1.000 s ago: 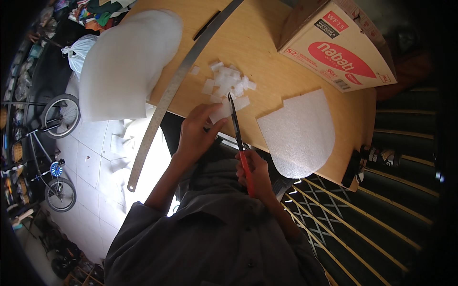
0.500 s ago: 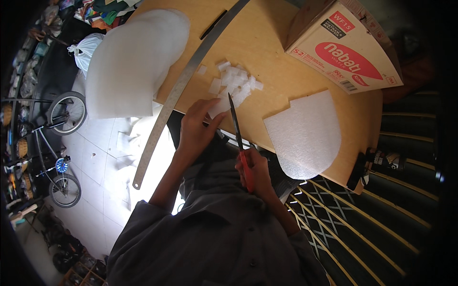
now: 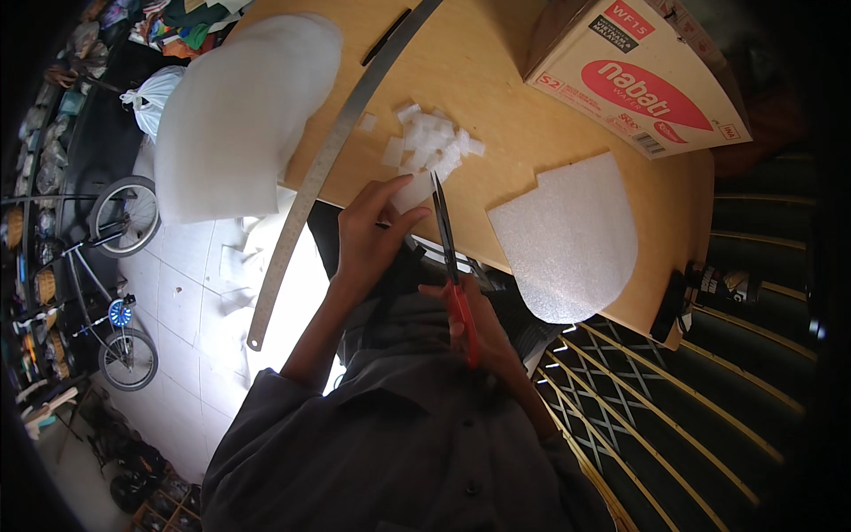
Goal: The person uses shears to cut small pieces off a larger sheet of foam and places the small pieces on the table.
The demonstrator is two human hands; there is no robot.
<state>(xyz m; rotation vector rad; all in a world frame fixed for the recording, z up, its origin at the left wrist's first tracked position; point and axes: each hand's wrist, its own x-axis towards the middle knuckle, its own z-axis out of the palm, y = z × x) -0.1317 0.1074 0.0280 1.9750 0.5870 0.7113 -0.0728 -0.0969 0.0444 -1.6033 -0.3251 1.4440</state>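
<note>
My left hand [image 3: 372, 226] pinches a small white foam piece [image 3: 410, 192] between thumb and fingers, above the table's near edge. My right hand [image 3: 477, 321] is wrapped round the red handles of a pair of scissors [image 3: 446, 232]. Their dark blades point away from me, and the tips reach the right edge of the held foam piece. Just beyond lies a loose pile of small cut foam pieces [image 3: 434, 137]. To the right, a larger foam sheet [image 3: 572, 235] with one rounded end and a notched corner overhangs the table edge.
A long metal ruler [image 3: 324, 168] crosses the wooden table [image 3: 496, 115] and juts past its near edge. Left of it sits a big foam stack [image 3: 239, 124]. A black pen-like item [image 3: 386, 37] and a cardboard box [image 3: 638, 84] are farther back. A bicycle [image 3: 106, 266] stands at left.
The view has shifted slightly. My right hand's fingers have loosened and spread a little on the scissor handles, and the blades now stand at the foam piece's edge.
</note>
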